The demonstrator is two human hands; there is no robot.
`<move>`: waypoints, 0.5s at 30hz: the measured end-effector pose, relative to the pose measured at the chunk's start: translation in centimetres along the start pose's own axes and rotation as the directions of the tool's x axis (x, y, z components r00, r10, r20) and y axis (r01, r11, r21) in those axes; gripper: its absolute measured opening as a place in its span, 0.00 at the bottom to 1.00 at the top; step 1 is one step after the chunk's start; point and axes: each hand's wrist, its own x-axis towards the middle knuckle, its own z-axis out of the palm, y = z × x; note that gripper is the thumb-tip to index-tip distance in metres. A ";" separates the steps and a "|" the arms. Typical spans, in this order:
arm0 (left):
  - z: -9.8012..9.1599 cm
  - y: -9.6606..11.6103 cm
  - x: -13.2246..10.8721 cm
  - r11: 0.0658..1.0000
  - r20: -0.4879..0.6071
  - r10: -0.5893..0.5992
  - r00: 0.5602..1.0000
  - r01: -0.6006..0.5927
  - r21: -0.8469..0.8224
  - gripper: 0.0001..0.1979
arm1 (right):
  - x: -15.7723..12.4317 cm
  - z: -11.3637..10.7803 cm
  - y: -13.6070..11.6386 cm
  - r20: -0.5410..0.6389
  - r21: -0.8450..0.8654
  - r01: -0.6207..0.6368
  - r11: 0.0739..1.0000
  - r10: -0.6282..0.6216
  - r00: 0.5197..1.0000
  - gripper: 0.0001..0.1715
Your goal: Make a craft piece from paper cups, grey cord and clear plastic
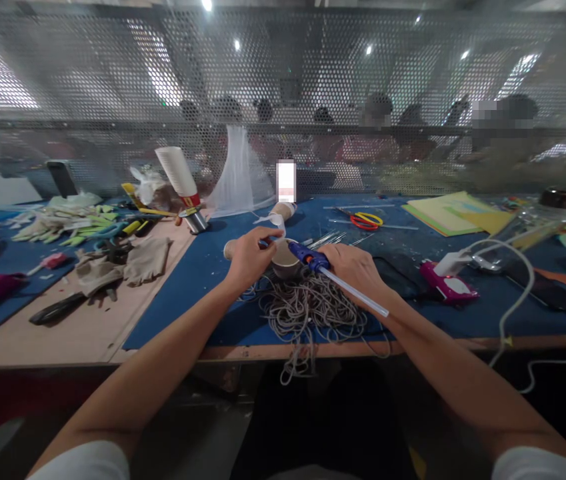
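Note:
My right hand (pixel 355 270) is closed round a blue glue gun (pixel 313 257), a clear glue stick (pixel 357 292) jutting from its rear. The gun's nozzle points left, over the rim of a small pale round cup (pixel 285 259). At the cup's left side is my left hand (pixel 253 257), its thumb and fingers brought together near the rim; what they pinch is too small to make out. A loose heap of grey cord (pixel 313 307) lies below the cup and hangs over the table's front edge.
Red and yellow scissors (pixel 367 220) and coloured paper (pixel 457 213) lie behind on the right. A purple device (pixel 447 283) with white cables sits right. Stacked paper cups (pixel 177 175), gloves (pixel 147 261) and a black-handled tool (pixel 57 309) are left. Perforated metal screen (pixel 287 80) stands behind.

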 end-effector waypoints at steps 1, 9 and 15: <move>0.0 0.0 0.0 1.000 -0.001 -0.003 1.000 0.003 0.002 0.17 | 0.0 0.0 0.0 0.002 -0.002 -0.002 1.000 0.002 1.000 0.07; -0.1 -0.2 0.1 1.000 -0.004 -0.001 1.000 0.001 -0.012 0.17 | -0.1 0.0 0.0 -0.005 -0.005 -0.012 1.000 0.012 1.000 0.07; -0.1 -0.2 0.1 1.000 -0.009 0.010 1.000 -0.010 -0.023 0.18 | -0.1 -0.1 0.1 0.006 -0.004 -0.015 1.000 0.015 1.000 0.06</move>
